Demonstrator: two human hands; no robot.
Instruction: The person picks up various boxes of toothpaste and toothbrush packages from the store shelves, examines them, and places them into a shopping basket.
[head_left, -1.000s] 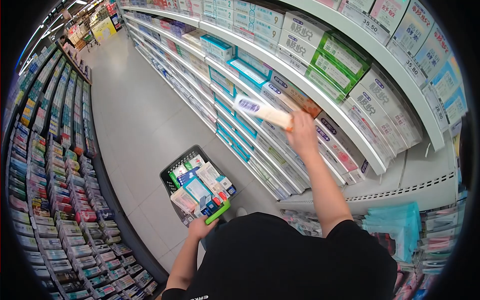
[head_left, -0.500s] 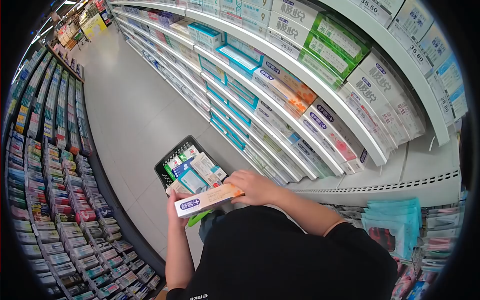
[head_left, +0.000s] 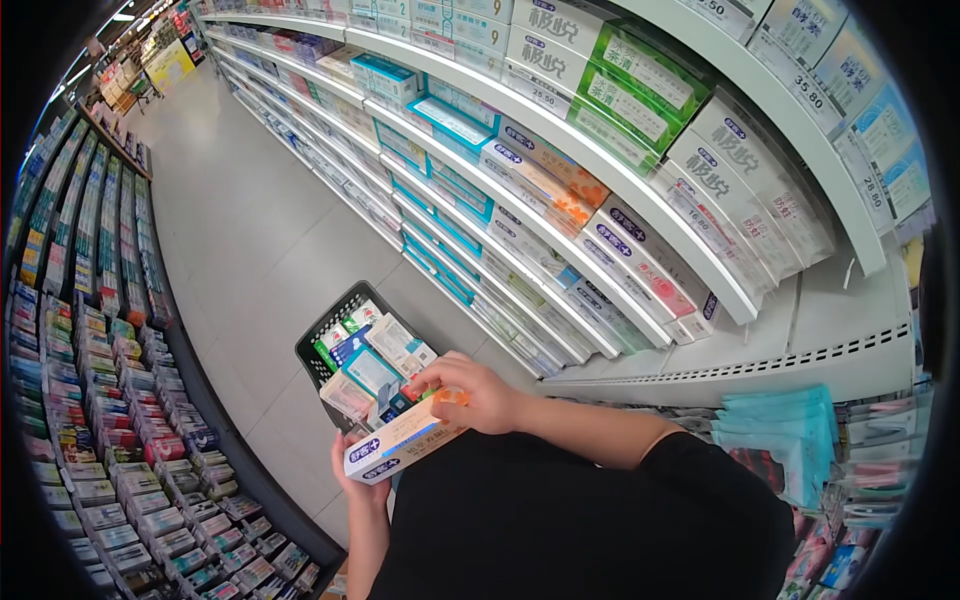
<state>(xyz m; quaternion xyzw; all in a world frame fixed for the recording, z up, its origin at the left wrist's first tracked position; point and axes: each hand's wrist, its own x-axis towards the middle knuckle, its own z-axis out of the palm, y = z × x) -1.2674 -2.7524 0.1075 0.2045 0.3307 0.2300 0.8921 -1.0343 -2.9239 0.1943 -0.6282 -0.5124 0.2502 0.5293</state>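
Observation:
A long white and orange toothpaste box (head_left: pixel 410 437) with purple lettering lies across both hands, in front of my black shirt. My left hand (head_left: pixel 358 470) is closed round its left end. At the right end, my right hand (head_left: pixel 470 395) grips the box near its orange flower print, with the fingers bent over the top. Just beyond the box is a dark green shopping basket (head_left: pixel 309 352), holding several boxed products, among them a teal-framed box (head_left: pixel 371 371) and a white box (head_left: pixel 400 343). The basket's near side is hidden by the box and my hands.
A curved white shelf unit (head_left: pixel 600 160) with several tiers of toothpaste boxes runs along the right. Tilted racks of small packs (head_left: pixel 120 430) line the left. Between them runs a grey tiled floor (head_left: pixel 250 220). Teal pouches (head_left: pixel 780 440) hang at the lower right.
The held box has tilted, showing more of its printed side, and its right end is higher. My right hand has shifted slightly left. The basket and shelves appear further left in view.

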